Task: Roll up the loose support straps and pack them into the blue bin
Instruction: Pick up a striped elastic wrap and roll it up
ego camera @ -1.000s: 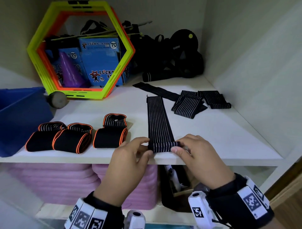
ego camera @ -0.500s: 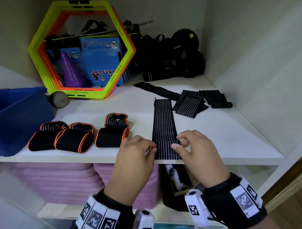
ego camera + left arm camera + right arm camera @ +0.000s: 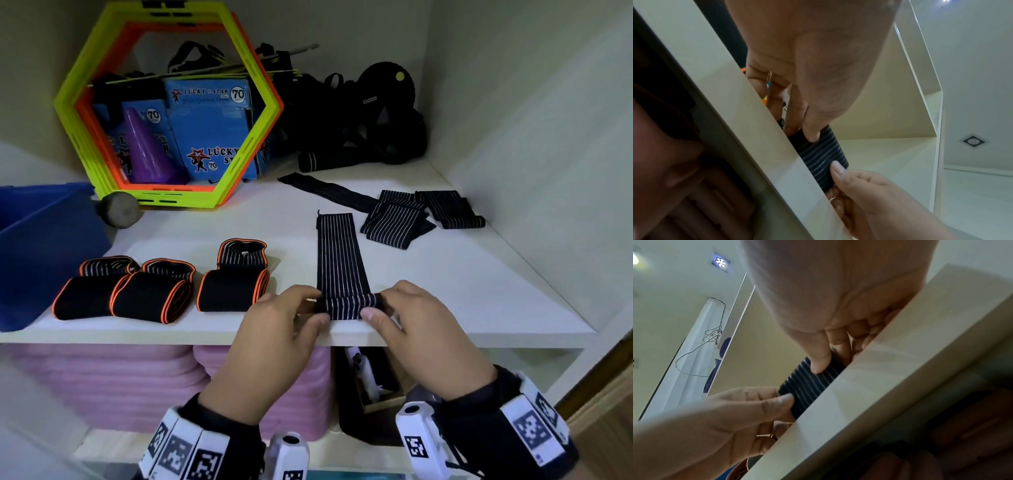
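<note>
A black strap with white stripes (image 3: pixel 339 253) lies lengthwise on the white shelf (image 3: pixel 445 294), its near end rolled into a small roll (image 3: pixel 347 306) at the front edge. My left hand (image 3: pixel 291 318) pinches the roll's left end and my right hand (image 3: pixel 404 315) pinches its right end. The wrist views show the thumbs pressing on the roll (image 3: pixel 818 154) (image 3: pixel 809 382) from each side. Three rolled black straps with orange edges (image 3: pixel 144 294) sit to the left. The blue bin (image 3: pixel 41 246) stands at the shelf's far left. More loose striped straps (image 3: pixel 411 216) lie at the back right.
A green and orange hexagon frame (image 3: pixel 164 102) with blue boxes and a purple cone stands at the back left. Black gear (image 3: pixel 370 116) is piled at the back. A grey ball (image 3: pixel 120 209) rests by the bin. Pink mats (image 3: pixel 102 383) fill the shelf below.
Half a second ago the strap's near end lay flat under my fingers; now it is rolled up again and the flat part is shorter.
</note>
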`<state>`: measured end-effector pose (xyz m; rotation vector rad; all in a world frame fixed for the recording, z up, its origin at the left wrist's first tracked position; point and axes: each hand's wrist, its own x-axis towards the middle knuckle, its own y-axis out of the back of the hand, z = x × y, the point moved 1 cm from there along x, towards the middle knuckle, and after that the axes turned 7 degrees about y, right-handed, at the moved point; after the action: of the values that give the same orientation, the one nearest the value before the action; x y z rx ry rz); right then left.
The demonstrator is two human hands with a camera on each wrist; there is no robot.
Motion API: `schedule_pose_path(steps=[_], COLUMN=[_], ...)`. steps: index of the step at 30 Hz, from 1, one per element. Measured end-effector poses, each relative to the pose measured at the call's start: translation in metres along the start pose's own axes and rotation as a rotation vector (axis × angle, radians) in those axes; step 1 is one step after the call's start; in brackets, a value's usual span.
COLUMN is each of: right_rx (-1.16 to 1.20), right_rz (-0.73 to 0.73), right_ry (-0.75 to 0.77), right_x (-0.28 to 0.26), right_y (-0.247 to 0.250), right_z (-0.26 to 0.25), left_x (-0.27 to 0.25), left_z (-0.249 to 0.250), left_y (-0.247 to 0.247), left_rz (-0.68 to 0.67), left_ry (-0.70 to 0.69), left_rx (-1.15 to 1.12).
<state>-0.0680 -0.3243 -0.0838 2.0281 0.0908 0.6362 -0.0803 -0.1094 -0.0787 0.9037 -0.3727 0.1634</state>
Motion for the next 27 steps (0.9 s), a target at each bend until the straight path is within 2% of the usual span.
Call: schedule_pose_path(steps=[4,6,10,13,20,24,27], right_rx=[0.031,0.021,-0.003,0.051,0.102,0.148,0.182], right_rz=[0.131,0.157,0.144,0.149,0.0,-0.06,-0.039], right_ry=[-0.068,-0.084,-0.113,-0.115,-0.027,0.013,-0.001], right_x=[0.001,0.002,0.005,0.005,0.0,0.0,0.001], right_y=[-0.003,-0.003,-0.006,-0.006,0.0,0.007,0.01], right_z=[-0.003,-0.005,-0.007,-0.007,0.003,0.011,0.011], left_x=[0.001,0.002,0.005,0.004,0.006,0.007,0.007], left_z=[0.007,0.008,0.006,0.006,0.003,-0.005,-0.003], left_y=[-0.005,-0.005,-0.003,-0.004,-0.006,-0.001,0.001], left_rz=[0.08,0.11,0.119,0.095,0.068,-0.08,-0.093], left_ry=[0.145,0.163,0.134,0.02,-0.112,-0.066,-0.012], left_rx=[-0.156,-0.166,-0.148,-0.069,-0.007,-0.085,-0.112])
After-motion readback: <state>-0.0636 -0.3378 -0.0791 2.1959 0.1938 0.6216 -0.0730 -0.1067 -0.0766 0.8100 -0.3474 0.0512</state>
